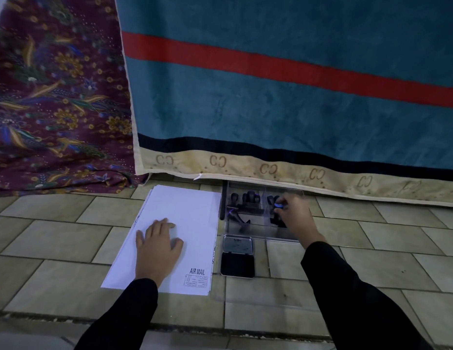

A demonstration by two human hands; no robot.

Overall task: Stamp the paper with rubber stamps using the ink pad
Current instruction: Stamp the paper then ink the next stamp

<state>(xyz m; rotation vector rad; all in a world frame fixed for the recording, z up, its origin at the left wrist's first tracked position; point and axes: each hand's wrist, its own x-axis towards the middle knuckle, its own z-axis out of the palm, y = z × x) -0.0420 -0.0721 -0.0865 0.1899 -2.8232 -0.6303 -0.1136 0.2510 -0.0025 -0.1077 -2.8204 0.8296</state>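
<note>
Tiled floor [56, 248] carries a white paper stack [185, 218]. Open ink pad [237, 263] lies just right of the stack's near half, clear stamp box [261, 234] right of its far half. Patterned cloth [56, 109] bunches behind the stack, to the left.

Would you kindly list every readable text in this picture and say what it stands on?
"AIR MAIL": stamped on the top white paper sheet.
Boxed stamp print below it: too small to read.
Silver ink pad lid label: too blurred to read.
"CC": monogram repeated along the teal towel's beige border.
</note>
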